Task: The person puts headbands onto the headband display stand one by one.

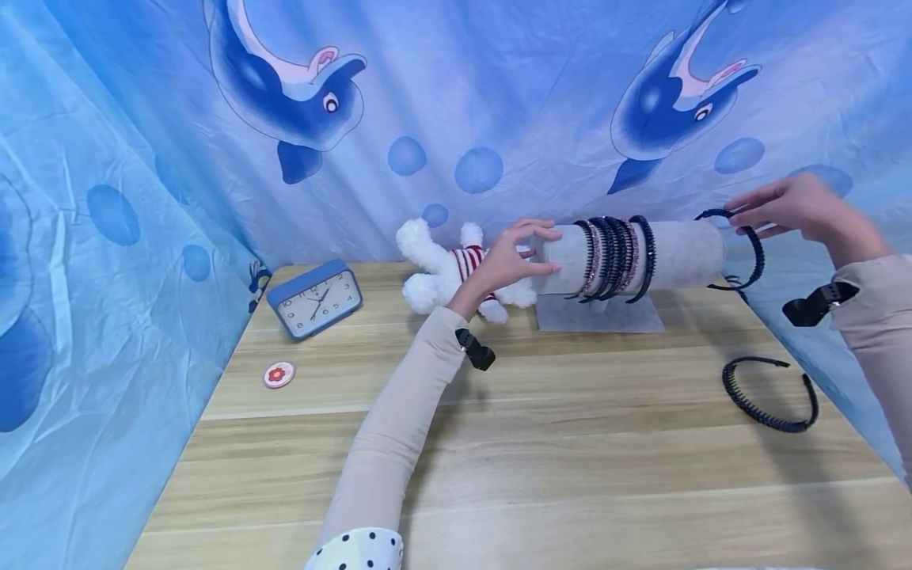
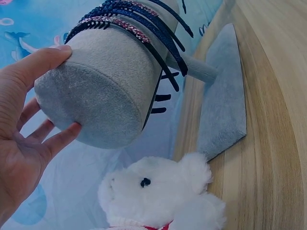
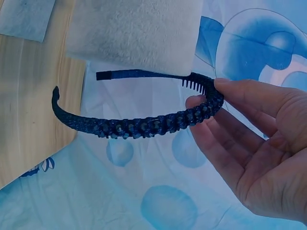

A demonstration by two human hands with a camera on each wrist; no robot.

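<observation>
A grey velvety headband stand (image 1: 687, 253), a horizontal roll on a flat base, stands towards the back right. My left hand (image 1: 507, 265) grips the roll's left end, thumb and fingertips at opposite sides of the round face in the left wrist view. Several dark and pink sparkly headbands (image 2: 139, 26) circle the roll's middle. At the far end, my right hand (image 1: 801, 207) pinches a dark beaded headband (image 3: 144, 125) between thumb and fingers. This headband's open side faces the roll, with one arm passing partly behind the roll's end in the right wrist view.
Another black toothed headband (image 1: 765, 418) lies near the table's right edge. Behind my left hand sits a white plush toy (image 1: 426, 293) in a red-striped top. A blue clock (image 1: 321, 305) and a round flower-patterned disc (image 1: 279, 374) are at left. Blue dolphin-print curtain (image 1: 442, 95) surrounds the table.
</observation>
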